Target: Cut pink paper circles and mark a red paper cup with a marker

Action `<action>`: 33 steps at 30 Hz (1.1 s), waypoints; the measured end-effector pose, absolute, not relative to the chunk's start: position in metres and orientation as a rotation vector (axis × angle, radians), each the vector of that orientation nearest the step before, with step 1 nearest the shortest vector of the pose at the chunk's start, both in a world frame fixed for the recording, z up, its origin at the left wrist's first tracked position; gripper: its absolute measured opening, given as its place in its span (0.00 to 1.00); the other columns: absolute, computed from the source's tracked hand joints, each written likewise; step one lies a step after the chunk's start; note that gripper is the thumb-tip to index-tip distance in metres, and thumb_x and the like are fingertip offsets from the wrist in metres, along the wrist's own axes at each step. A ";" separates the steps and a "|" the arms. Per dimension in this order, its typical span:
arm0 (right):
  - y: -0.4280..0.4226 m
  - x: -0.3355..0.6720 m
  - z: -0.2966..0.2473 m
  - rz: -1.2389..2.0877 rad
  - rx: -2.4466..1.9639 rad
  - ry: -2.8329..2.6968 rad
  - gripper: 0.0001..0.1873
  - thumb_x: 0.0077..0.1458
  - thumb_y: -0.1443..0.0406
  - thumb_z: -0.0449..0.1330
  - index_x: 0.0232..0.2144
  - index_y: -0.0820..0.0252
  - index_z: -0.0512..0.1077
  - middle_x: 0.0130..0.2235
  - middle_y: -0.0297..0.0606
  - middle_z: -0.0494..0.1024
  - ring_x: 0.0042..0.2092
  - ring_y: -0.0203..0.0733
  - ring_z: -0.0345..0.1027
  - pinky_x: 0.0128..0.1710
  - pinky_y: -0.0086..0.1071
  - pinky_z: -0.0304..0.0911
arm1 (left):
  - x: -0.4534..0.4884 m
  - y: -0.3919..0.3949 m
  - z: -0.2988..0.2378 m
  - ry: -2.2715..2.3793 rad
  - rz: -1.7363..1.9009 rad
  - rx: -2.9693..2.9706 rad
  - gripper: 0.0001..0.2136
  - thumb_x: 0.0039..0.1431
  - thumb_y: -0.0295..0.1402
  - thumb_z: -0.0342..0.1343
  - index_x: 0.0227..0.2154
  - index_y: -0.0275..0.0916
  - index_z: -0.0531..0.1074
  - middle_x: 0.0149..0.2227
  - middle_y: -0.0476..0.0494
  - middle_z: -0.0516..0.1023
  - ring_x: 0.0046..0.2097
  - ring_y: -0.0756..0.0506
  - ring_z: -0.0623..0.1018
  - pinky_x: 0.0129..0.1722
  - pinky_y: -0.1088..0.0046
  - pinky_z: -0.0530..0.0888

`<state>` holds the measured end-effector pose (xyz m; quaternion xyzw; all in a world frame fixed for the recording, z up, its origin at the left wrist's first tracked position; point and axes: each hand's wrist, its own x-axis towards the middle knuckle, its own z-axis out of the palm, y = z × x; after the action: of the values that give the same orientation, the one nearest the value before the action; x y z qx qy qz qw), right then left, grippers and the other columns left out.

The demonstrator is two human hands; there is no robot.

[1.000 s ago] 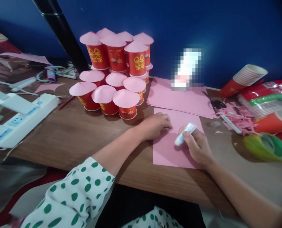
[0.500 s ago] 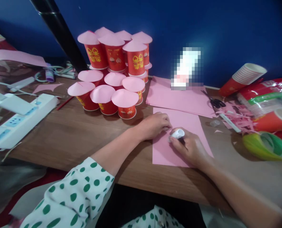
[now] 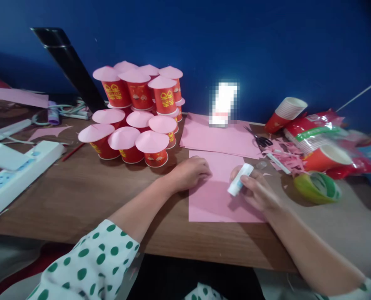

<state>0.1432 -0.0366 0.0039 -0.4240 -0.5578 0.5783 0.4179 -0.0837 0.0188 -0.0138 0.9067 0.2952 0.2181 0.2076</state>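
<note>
In the head view my right hand grips a white glue stick, tilted and raised above a pink paper sheet. My left hand rests at the sheet's left edge with its fingers curled inward. Whatever those fingers may hold is hidden. Behind the sheet lies a stack of pink paper. To the left, red paper cups with pink cone tops stand in two tiers.
A white power strip lies at left. Scissors, pink scraps, a small clear cap and a green-yellow tape roll are at right, near stacked cups. A pixelated bright patch stands behind the stack.
My right hand has lifted the glue stick off the paper and turned it, moving right. My left hand has drawn back slightly to the sheet's left edge. The camera view has shifted.
</note>
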 end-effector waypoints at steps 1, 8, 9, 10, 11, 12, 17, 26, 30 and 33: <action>-0.035 0.145 0.006 1.417 -1.060 -1.361 0.17 0.49 0.52 0.63 0.32 0.58 0.70 0.23 0.30 0.70 0.22 0.33 0.61 0.21 0.27 0.57 | -0.084 0.019 -0.014 0.800 0.635 2.513 0.10 0.58 0.25 0.51 0.34 0.41 0.78 0.39 0.43 0.78 0.43 0.46 0.74 0.45 0.69 0.69; -0.011 0.181 0.023 0.859 -1.256 -1.445 0.23 0.47 0.58 0.65 0.46 0.55 0.69 0.42 0.39 0.77 0.40 0.41 0.72 0.35 0.32 0.67 | -0.084 0.020 -0.019 0.766 0.730 2.481 0.10 0.60 0.26 0.50 0.35 0.40 0.77 0.40 0.43 0.79 0.44 0.46 0.75 0.47 0.69 0.70; -0.008 0.191 0.024 0.732 -1.340 -1.503 0.24 0.49 0.57 0.64 0.48 0.56 0.69 0.45 0.41 0.77 0.42 0.43 0.72 0.38 0.35 0.68 | -0.084 0.019 -0.019 0.769 0.737 2.481 0.10 0.61 0.27 0.50 0.36 0.39 0.77 0.40 0.43 0.79 0.44 0.46 0.75 0.47 0.69 0.70; -0.004 0.200 0.023 0.576 -1.435 -1.551 0.22 0.52 0.57 0.61 0.49 0.58 0.70 0.45 0.42 0.78 0.42 0.45 0.72 0.41 0.38 0.68 | -0.084 0.019 -0.019 0.772 0.748 2.487 0.10 0.61 0.28 0.50 0.36 0.39 0.77 0.40 0.42 0.79 0.44 0.46 0.75 0.47 0.68 0.70; -0.001 0.209 0.022 0.409 -1.547 -1.597 0.20 0.54 0.57 0.59 0.48 0.59 0.71 0.44 0.43 0.78 0.43 0.48 0.72 0.43 0.40 0.67 | -0.084 0.019 -0.019 0.775 0.757 2.499 0.10 0.61 0.28 0.49 0.36 0.39 0.77 0.40 0.42 0.79 0.43 0.46 0.75 0.47 0.68 0.70; 0.003 0.218 0.020 0.241 -1.679 -1.616 0.18 0.56 0.59 0.56 0.47 0.61 0.72 0.44 0.45 0.78 0.45 0.50 0.71 0.46 0.42 0.66 | -0.084 0.019 -0.019 0.786 0.760 2.510 0.10 0.62 0.29 0.49 0.36 0.38 0.76 0.39 0.42 0.79 0.43 0.45 0.75 0.46 0.67 0.70; 0.011 0.238 -0.003 -0.044 -2.053 -1.642 0.20 0.58 0.68 0.48 0.49 0.67 0.70 0.48 0.52 0.76 0.50 0.55 0.69 0.50 0.44 0.63 | -0.086 0.018 -0.017 0.865 0.770 2.576 0.09 0.62 0.32 0.50 0.37 0.39 0.75 0.38 0.42 0.77 0.43 0.45 0.73 0.46 0.67 0.69; 0.006 0.227 -0.016 -0.181 -2.134 -1.749 0.20 0.60 0.70 0.46 0.52 0.71 0.67 0.48 0.58 0.75 0.49 0.56 0.69 0.48 0.43 0.62 | -0.090 0.019 -0.021 0.999 0.809 2.521 0.08 0.60 0.36 0.53 0.36 0.40 0.76 0.39 0.42 0.76 0.42 0.44 0.73 0.44 0.67 0.69; 0.000 0.228 -0.014 -0.241 -2.118 -1.803 0.19 0.60 0.71 0.47 0.51 0.71 0.68 0.47 0.58 0.75 0.49 0.55 0.68 0.48 0.44 0.62 | -0.090 0.020 -0.022 0.985 0.852 2.514 0.09 0.61 0.34 0.52 0.36 0.40 0.76 0.38 0.42 0.77 0.41 0.44 0.74 0.44 0.67 0.69; -0.008 0.221 -0.008 -0.309 -2.057 -1.837 0.18 0.60 0.69 0.49 0.50 0.69 0.69 0.52 0.57 0.71 0.53 0.57 0.64 0.51 0.46 0.60 | -0.090 0.019 -0.022 1.004 0.867 2.490 0.10 0.62 0.35 0.50 0.39 0.39 0.76 0.39 0.41 0.77 0.41 0.44 0.74 0.44 0.67 0.70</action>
<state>0.2209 -0.0085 -0.0078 -0.7289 -0.6509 -0.1094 0.1820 -0.0896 0.0191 -0.0216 0.8713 0.3512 0.3034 0.1594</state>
